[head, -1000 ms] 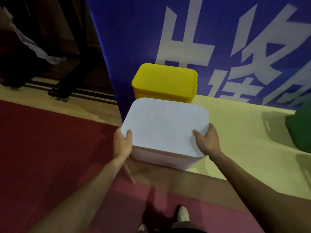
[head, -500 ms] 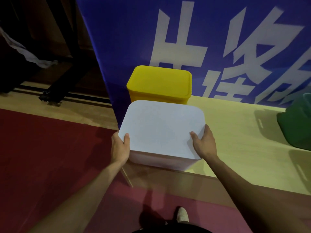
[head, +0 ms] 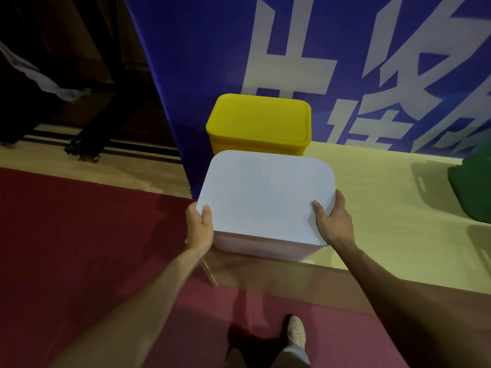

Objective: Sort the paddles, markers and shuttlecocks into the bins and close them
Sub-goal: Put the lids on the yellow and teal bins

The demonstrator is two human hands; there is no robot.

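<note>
A white bin (head: 265, 197) with its lid on stands at the near left corner of a pale wooden platform (head: 385, 208). My left hand (head: 199, 229) grips its near left corner, thumb on the lid. My right hand (head: 333, 221) grips the near right corner the same way. Directly behind it stands a yellow bin (head: 259, 123), lid on, against the blue banner. A green bin (head: 473, 192) is cut off by the right edge. No paddles, markers or shuttlecocks are in sight.
A blue banner (head: 318, 49) with large white characters rises behind the platform. Red carpet (head: 79, 248) covers the floor to the left and below. My shoe (head: 296, 332) shows near the platform's front edge. Dark stands and a white cloth sit at far left.
Both hands stay on the white bin's near corners. The view has drifted slightly, so the bins sit a little further left and lower in frame.
</note>
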